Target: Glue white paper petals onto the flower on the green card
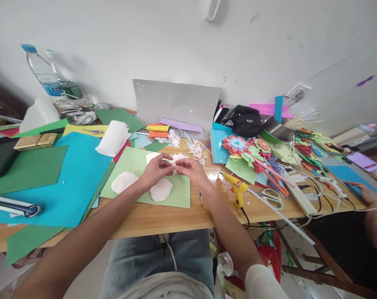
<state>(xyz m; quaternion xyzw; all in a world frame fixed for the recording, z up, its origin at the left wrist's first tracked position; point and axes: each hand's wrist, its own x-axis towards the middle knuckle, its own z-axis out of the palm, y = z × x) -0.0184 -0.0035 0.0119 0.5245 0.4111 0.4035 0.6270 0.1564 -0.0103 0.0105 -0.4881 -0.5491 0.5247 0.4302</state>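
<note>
My left hand and my right hand meet over a light green sheet, their fingertips pinched on a small piece of white paper. Its exact shape is partly hidden by my fingers. On the green sheet lie a rounded white paper cutout to the left and a second white cutout just below my left hand. Another white piece shows partly behind that hand. White scraps lie on the wood past my right hand.
A yellow glue gun and scissors lie to the right, near paper flowers. A grey cutting mat leans on the wall. At left are blue paper and a stapler. Another person's hand is far right.
</note>
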